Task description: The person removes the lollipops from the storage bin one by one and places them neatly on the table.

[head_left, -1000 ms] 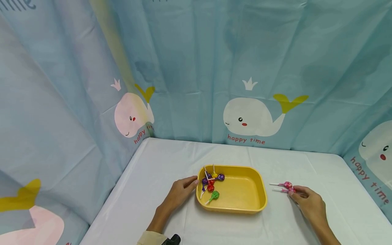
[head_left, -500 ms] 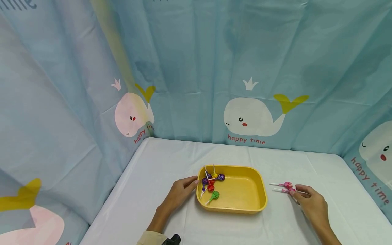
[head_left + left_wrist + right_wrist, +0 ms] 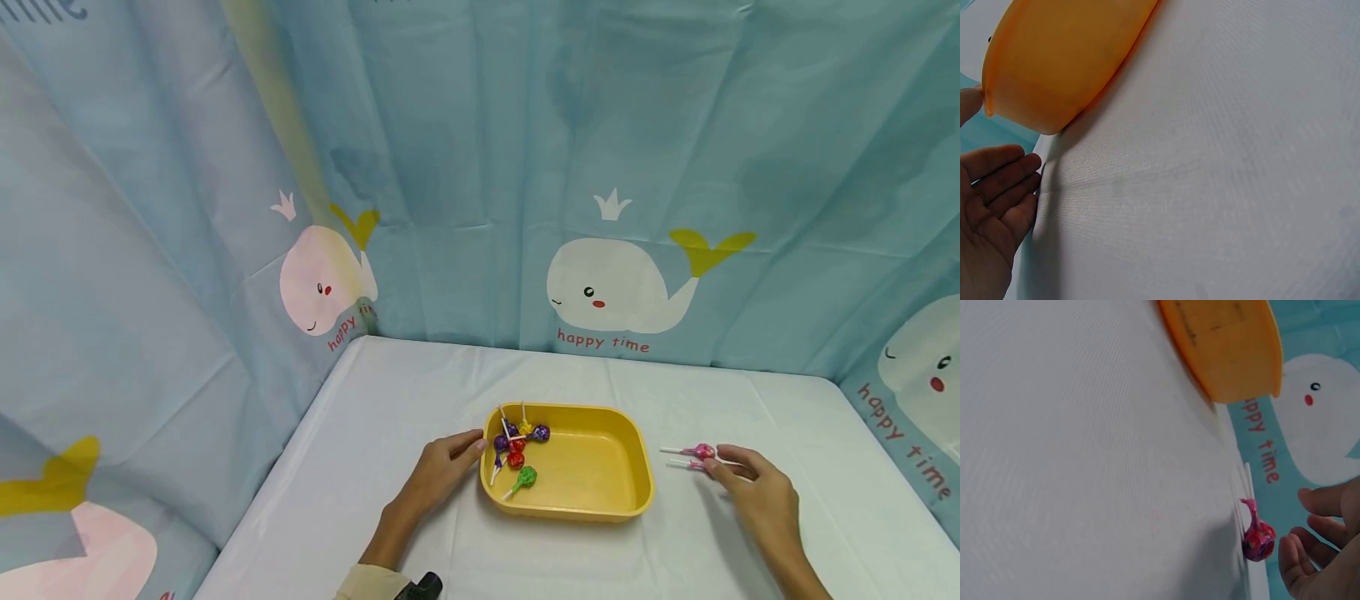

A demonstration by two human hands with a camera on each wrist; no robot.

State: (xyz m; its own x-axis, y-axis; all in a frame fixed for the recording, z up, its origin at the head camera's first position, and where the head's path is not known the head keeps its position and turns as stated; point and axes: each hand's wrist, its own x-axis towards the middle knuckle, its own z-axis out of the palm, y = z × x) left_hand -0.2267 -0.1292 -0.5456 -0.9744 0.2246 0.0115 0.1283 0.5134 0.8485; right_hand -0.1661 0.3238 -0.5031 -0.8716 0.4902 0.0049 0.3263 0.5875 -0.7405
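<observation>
In the head view, a yellow tray (image 3: 592,467) has several wrapped lollipops at its left end, among them a green lollipop (image 3: 528,477) and a red lollipop (image 3: 516,459). My left hand (image 3: 435,475) is at the tray's left rim; the left wrist view shows the thumb (image 3: 969,103) right at the rim and the other fingers loosely extended. Two pink lollipops lie right of the tray, sticks pointing left: the far pink lollipop (image 3: 703,451) and the near pink lollipop (image 3: 696,465), partly hidden by my right hand (image 3: 761,492). In the right wrist view, a gap separates its loosely bent fingers from the pink lollipop (image 3: 1259,541).
A white cloth (image 3: 420,383) covers the table under the tray. Behind and to the sides hangs a blue curtain (image 3: 465,167) printed with whales. A black device (image 3: 422,587) sits by the left sleeve (image 3: 371,583).
My right hand has shifted slightly away from the camera, and its fingertips now cover more of the near pink lollipop. The left hand and tray stay in place.
</observation>
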